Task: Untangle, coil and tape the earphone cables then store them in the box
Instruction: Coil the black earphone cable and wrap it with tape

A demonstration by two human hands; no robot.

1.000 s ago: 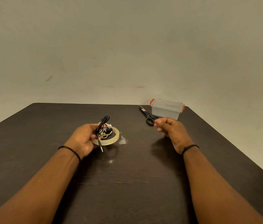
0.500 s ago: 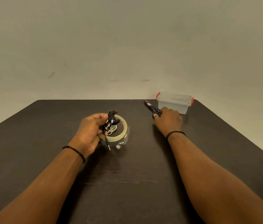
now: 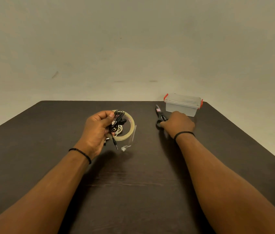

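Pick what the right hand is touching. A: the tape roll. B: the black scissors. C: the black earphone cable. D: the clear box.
B: the right hand rests on the handles of the black scissors, short of the clear box.

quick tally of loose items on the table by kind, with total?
Earphone cables: 2, black earphones gripped by the left hand, white earphones inside the tape roll
Tape roll: 1
Scissors: 1, under the right hand
Lidded box: 1
Total: 5
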